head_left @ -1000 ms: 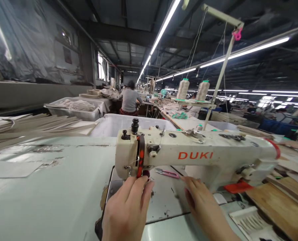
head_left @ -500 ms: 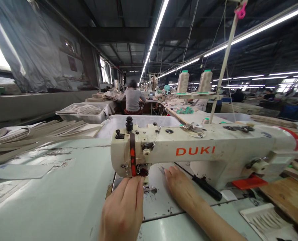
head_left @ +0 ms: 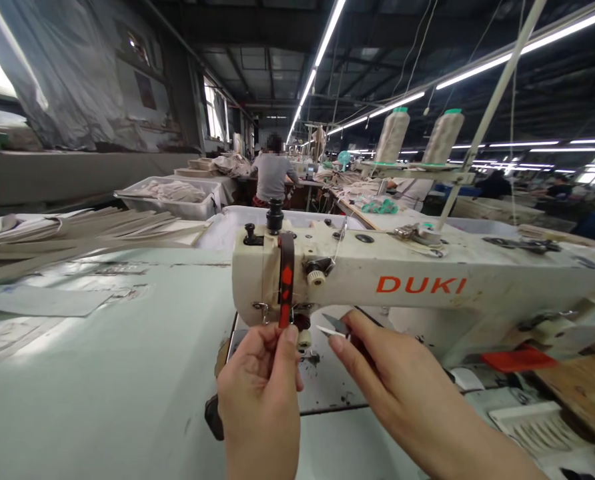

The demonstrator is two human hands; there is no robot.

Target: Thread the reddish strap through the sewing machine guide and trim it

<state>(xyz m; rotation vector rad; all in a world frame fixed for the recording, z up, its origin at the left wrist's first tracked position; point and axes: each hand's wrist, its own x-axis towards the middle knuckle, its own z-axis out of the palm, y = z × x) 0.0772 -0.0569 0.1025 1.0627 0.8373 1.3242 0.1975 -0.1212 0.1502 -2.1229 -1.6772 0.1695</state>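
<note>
A white sewing machine (head_left: 347, 280) marked DUKI stands across the table in front of me. My left hand (head_left: 265, 380) is closed in a pinch just below the machine's head, in front of the needle area; whatever lies between its fingertips is too small to make out. Thread snips (head_left: 336, 328) are held in my right hand (head_left: 385, 373), their two pointed blades apart and directed at the needle area. A red-and-black strip (head_left: 286, 280) runs down the head above my left fingertips. My left hand partly hides the presser foot and needle.
Stacked fabric pieces (head_left: 77, 240) lie along the table's left back. Behind the machine stands a white bin (head_left: 227, 217). Two thread cones (head_left: 392, 135) sit on a stand at right. A slotted white tray (head_left: 532, 427) is at lower right. A person (head_left: 272, 177) sits farther ahead.
My right hand has come up from the machine bed, bringing the snips near the needle area. My left hand has turned, showing its thumb. The view has shifted, and the black-handled tool is now hidden.
</note>
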